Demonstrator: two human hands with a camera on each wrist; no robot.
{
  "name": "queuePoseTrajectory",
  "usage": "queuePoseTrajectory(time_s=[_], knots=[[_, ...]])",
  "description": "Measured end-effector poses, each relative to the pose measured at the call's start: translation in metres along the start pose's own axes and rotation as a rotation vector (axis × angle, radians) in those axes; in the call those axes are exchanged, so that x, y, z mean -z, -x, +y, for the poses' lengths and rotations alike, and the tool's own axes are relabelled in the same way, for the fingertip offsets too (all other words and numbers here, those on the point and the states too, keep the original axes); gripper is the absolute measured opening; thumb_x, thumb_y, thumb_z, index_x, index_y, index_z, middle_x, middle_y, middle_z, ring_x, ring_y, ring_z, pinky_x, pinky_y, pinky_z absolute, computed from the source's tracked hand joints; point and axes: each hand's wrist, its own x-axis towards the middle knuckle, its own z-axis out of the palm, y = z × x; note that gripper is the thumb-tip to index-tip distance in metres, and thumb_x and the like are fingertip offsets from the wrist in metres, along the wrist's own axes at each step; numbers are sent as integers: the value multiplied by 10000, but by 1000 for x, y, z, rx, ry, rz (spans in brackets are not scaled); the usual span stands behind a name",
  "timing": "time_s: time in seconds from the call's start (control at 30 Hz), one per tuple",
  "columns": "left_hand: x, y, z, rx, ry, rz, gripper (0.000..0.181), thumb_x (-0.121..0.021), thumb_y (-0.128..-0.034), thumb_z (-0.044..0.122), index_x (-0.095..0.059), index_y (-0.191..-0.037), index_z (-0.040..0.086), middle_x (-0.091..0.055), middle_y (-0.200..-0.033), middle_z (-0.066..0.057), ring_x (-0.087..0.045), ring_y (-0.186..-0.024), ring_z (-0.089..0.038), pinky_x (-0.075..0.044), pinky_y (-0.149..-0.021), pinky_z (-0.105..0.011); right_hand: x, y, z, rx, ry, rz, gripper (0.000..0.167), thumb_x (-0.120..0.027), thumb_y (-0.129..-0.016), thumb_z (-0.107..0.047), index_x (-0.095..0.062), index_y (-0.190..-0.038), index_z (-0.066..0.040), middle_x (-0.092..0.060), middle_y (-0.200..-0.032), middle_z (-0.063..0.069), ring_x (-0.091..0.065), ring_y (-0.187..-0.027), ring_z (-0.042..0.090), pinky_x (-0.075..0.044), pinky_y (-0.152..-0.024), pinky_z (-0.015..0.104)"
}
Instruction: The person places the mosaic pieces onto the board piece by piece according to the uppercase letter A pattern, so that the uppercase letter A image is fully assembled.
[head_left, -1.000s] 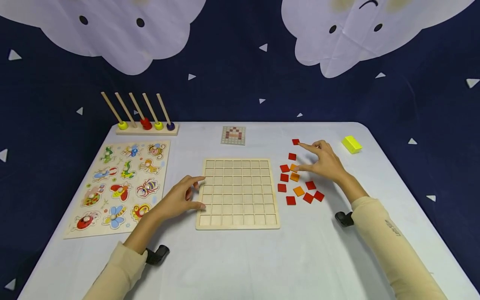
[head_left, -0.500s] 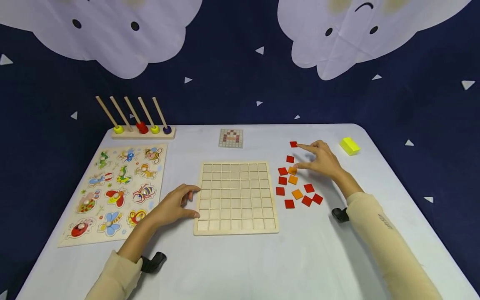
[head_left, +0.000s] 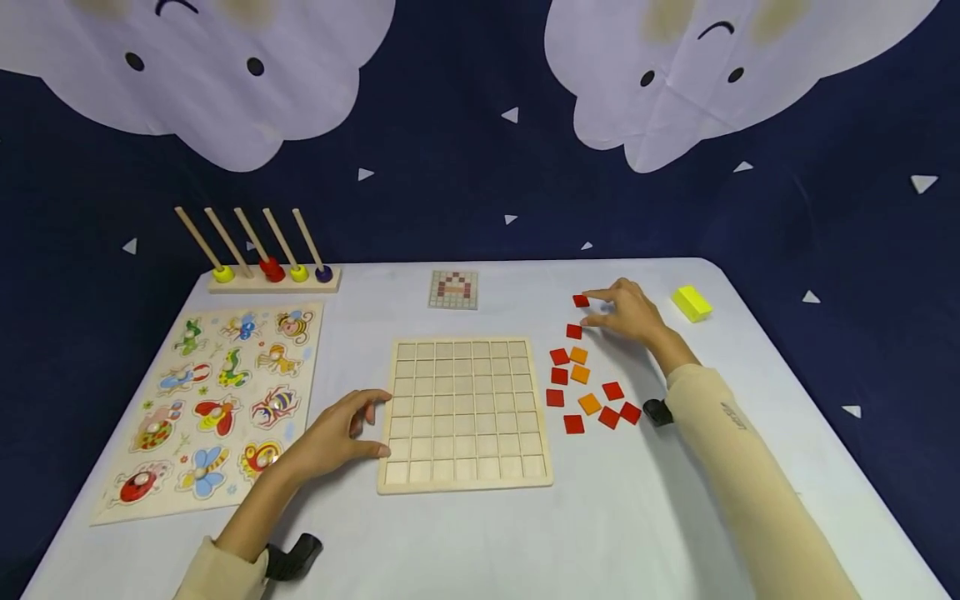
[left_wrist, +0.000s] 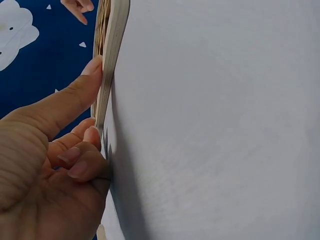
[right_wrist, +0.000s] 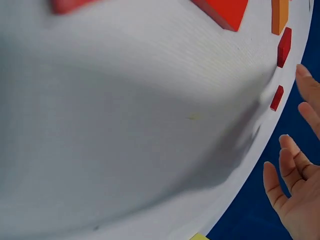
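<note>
My left hand [head_left: 333,433] rests at the left edge of a wooden grid board [head_left: 465,486], thumb and index finger spread along the rim. In the left wrist view its thumb [left_wrist: 67,102] touches the board's rim, and the other fingers bend loosely below. Over the back of a loose group of tiles is my right hand [head_left: 633,312]. Its index fingertip is at the farthest red tile [head_left: 581,301], and its thumb tip is beside another red tile [head_left: 573,331]. In the right wrist view, the right hand's fingers are spread, with nothing between them.
More red tiles [head_left: 573,424] and orange tiles [head_left: 588,404] lie right of the board. Behind it is a small pattern card [head_left: 453,290]. An insect puzzle [head_left: 206,417] and a peg stand [head_left: 273,283] are at left; a yellow block [head_left: 692,303] is at the back right.
The head view has tilted upward. My right thumb has moved from an orange tile back toward the red ones, closer to the index finger. My left fingers have drawn slightly outward to the board's edge.
</note>
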Motion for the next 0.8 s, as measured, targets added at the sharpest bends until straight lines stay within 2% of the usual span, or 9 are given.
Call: queuePoseTrajectory(time_s=[0.17,0.3,0.53,0.8], knots=[[0,2,1,34,37,-28,698,-856,-765,186,-516,-1354,31,-488,-959,-48,-397,-716,-97,-356,-624,-255,-3,-10,1,-33,-5,-29,572,-745,-881,-325,-581,-1391,-126,-516,-1155,205,-439,-1102,334,-429,-912,532],[1,1,1,40,55,-33,704,-848,-776,190,-502,-1369,33,-484,-974,-55,-397,-722,-101,-358,-623,-260,-3,-15,3,-49,20,-29,530,-711,-908,-303,-584,-1386,-112,-520,-1128,204,-450,-1090,337,-430,-920,529],[1,1,1,42,61,-34,705,-843,-783,192,-496,-1379,46,-482,-981,-52,-401,-719,-95,-361,-621,-252,-3,-19,6,-53,35,-39,488,-667,-936,-299,-595,-1370,-88,-511,-1186,239,-438,-1150,378,-408,-980,572],[1,2,0,28,69,-29,714,-850,-772,195,-497,-1372,40,-482,-974,-57,-394,-709,-81,-359,-613,-249,-6,-25,6,-36,40,2,405,-703,-913,-249,-671,-1277,-73,-511,-1049,181,-454,-1034,334,-430,-846,486]])
